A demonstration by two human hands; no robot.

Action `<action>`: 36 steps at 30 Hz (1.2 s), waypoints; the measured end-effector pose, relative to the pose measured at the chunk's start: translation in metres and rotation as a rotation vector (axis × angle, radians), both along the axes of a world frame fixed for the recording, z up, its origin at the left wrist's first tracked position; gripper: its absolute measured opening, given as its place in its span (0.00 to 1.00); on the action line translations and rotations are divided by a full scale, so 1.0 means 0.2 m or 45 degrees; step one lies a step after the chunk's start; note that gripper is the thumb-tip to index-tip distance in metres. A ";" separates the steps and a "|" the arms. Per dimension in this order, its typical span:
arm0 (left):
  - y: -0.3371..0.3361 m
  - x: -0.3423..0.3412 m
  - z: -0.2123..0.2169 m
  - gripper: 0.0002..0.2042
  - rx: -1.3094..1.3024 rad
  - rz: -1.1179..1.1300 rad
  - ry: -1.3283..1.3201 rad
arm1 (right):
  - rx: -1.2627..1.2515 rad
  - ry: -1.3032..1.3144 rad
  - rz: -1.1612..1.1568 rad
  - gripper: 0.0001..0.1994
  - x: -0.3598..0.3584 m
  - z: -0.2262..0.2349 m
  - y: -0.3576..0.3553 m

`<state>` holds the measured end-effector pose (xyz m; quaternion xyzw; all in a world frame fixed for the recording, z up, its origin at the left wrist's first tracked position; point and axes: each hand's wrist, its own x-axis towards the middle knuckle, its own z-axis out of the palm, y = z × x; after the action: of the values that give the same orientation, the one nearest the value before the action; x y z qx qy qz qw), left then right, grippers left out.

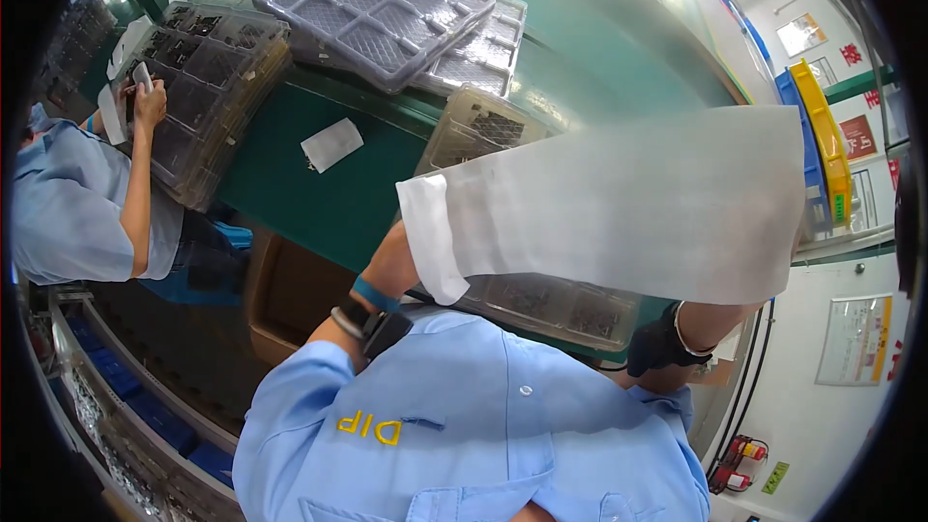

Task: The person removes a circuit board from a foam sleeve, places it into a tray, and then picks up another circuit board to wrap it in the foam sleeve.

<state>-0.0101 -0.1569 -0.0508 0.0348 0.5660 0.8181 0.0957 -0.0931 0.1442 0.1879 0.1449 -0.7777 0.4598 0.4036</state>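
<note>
A long, thin, slightly see-through white sheet (628, 203) stretches in the air between my two hands. Its left end is folded over into a narrow white flap, and my left hand (391, 261) grips it there, with most fingers hidden behind the fold. At the right end the sheet hangs over my right hand (720, 321); only the wrist side shows below the edge, though the raised sheet appears held there. Partly covered under the sheet is a clear compartment tray (570, 314) with small dark parts. Another clear tray (474, 126) shows behind it.
On the green bench (290, 174) lies a small white paper (332, 144). Clear divided trays (377, 10) are stacked at the back. At left, a co-worker (87, 193) handles white strips over a tray stack (217, 87). A cardboard box (300, 290) stands below the bench.
</note>
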 end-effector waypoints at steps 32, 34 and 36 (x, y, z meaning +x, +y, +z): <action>0.63 -0.53 0.44 0.18 -0.043 -0.017 0.995 | -0.668 -0.433 1.545 0.05 0.13 -0.01 -0.42; 0.63 -0.51 0.44 0.18 -0.051 -0.059 1.060 | -0.949 -0.636 2.000 0.04 0.20 0.03 -0.53; 0.55 -0.41 0.33 0.18 -0.047 -0.150 1.138 | -0.967 -0.698 2.090 0.04 0.23 0.02 -0.57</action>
<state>-0.0912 -0.0467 0.0157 0.4151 0.5633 0.7057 -0.1113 -0.0478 0.0297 0.1910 0.3928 -0.2986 0.8407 -0.2230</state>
